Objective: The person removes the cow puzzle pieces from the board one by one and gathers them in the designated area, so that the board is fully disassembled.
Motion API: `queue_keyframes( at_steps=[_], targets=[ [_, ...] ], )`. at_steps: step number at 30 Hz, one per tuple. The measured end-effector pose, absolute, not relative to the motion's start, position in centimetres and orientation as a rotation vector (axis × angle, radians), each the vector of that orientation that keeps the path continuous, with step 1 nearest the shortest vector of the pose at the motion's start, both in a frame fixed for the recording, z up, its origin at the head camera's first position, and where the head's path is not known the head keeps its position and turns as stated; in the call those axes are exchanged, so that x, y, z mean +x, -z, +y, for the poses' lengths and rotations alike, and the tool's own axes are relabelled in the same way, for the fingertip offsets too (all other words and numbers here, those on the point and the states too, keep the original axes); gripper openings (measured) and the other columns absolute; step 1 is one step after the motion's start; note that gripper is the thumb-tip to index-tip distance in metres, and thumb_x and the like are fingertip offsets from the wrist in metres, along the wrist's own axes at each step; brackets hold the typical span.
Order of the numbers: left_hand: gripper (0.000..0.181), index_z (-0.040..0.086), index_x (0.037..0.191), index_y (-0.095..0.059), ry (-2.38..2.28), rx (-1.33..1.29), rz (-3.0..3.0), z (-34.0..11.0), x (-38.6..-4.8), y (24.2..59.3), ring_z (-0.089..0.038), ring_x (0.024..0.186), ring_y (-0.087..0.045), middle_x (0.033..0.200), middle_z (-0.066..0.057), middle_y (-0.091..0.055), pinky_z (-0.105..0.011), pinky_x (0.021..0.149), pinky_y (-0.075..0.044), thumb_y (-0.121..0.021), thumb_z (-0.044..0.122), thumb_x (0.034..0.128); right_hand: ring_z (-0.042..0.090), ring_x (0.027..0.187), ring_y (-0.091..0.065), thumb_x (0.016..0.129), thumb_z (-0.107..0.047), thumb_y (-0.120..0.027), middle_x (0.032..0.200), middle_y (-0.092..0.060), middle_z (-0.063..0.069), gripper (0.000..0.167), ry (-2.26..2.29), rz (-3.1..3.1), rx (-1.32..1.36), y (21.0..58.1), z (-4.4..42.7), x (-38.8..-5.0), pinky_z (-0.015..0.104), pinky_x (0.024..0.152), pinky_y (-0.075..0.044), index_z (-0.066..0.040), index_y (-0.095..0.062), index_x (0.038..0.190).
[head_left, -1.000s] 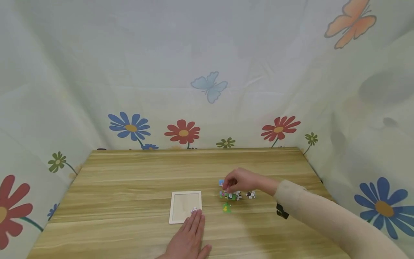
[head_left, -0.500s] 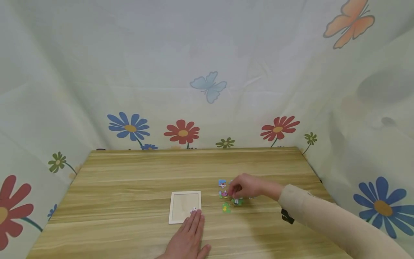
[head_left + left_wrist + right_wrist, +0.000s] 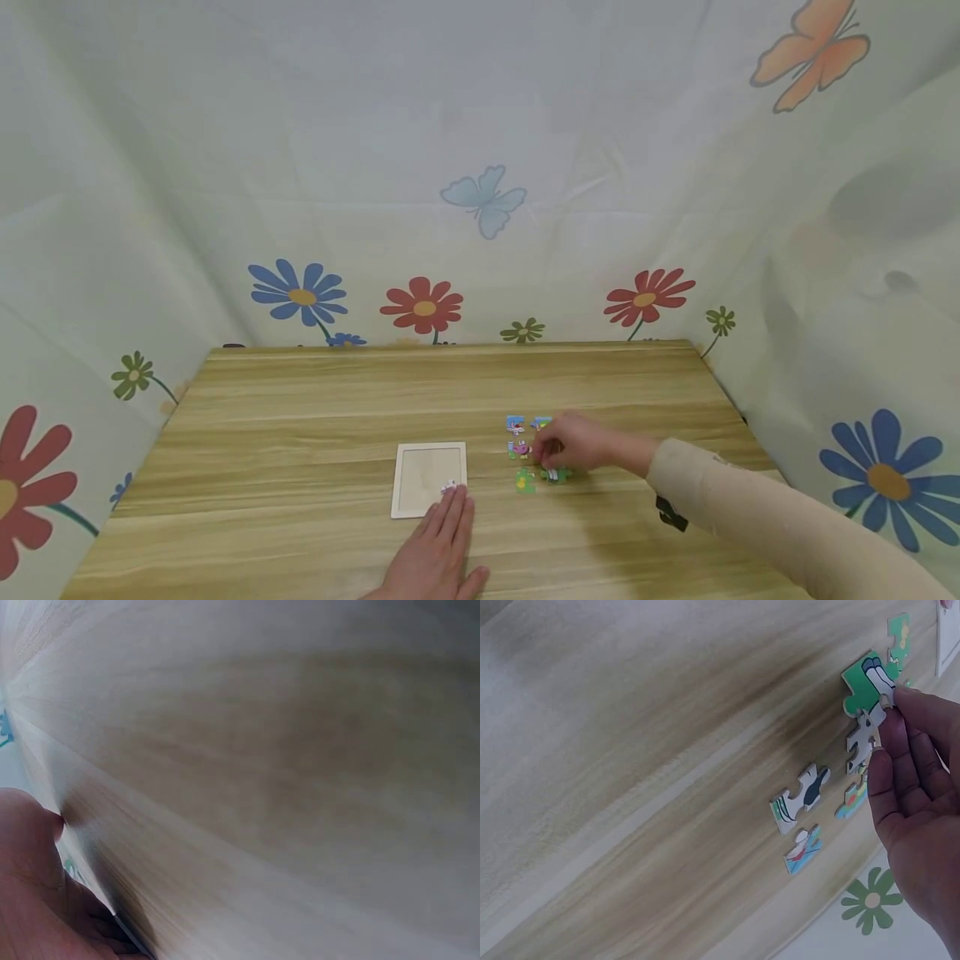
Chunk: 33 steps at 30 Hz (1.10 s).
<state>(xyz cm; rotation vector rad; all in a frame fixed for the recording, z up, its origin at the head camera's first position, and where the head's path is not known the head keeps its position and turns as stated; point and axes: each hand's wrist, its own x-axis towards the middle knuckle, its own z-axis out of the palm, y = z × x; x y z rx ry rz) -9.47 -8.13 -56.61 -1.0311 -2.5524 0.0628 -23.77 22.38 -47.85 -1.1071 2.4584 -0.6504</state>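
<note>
My left hand (image 3: 435, 542) lies with straight fingers at the lower right corner of a pale puzzle tray (image 3: 395, 487). A small whitish puzzle piece (image 3: 448, 485) shows inside that corner, just beyond the fingertips. To the right, my right hand (image 3: 576, 442) pinches a green puzzle piece printed with dark-and-white legs (image 3: 861, 691) between thumb and fingers, low over the table. The right wrist view has a black-and-white piece (image 3: 861, 741) beneath these fingers, partly hidden. In the left wrist view, part of the left hand (image 3: 30, 877) rests along the table.
Left of the right hand lie a blue piece (image 3: 515, 425), a pink one (image 3: 519, 450) and a green-yellow one (image 3: 525, 481). Another black-and-white piece (image 3: 802, 799) and a blue-white piece (image 3: 804, 851) lie apart. A flowered cloth (image 3: 480, 275) hangs behind the wooden table (image 3: 300, 433).
My right hand has moved right and a little nearer, and the green leg piece has shifted the same way, uncovering the pieces at left. My left hand stays where it was.
</note>
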Motion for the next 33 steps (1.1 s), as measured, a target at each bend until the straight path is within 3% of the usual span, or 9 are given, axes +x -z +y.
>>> queue_keyframes(
  at_steps=[9, 33],
  targets=[
    [0.081, -0.006, 0.146, -0.057, -0.061, -1.023, -2.566, -8.1, -9.5, 56.7, -0.034, 0.142, -0.054, 0.152, -0.025, -0.054, -0.039, 0.11, -0.05, -0.041, 0.064, 0.107, -0.003, 0.079, -0.059, 0.093, 0.001, -0.077, 0.086, -0.068, -0.012, 0.012, 0.673, 2.488, -1.08, 48.8, 22.5, -23.4, 0.02, 0.073, -0.055, -0.01, -0.074, 0.095],
    [0.081, -0.006, 0.145, -0.059, -0.066, -1.021, -2.523, -8.1, -9.5, 56.9, -0.034, 0.14, -0.055, 0.152, -0.025, -0.056, -0.039, 0.109, -0.052, -0.047, 0.063, 0.1048, -0.001, 0.08, -0.061, 0.091, 0.003, -0.079, 0.089, -0.071, -0.006, 0.013, 0.72, 2.503, -1.14, 48.8, 22.4, -23.1, 0.02, 0.072, -0.055, -0.007, -0.076, 0.098]
  ],
)
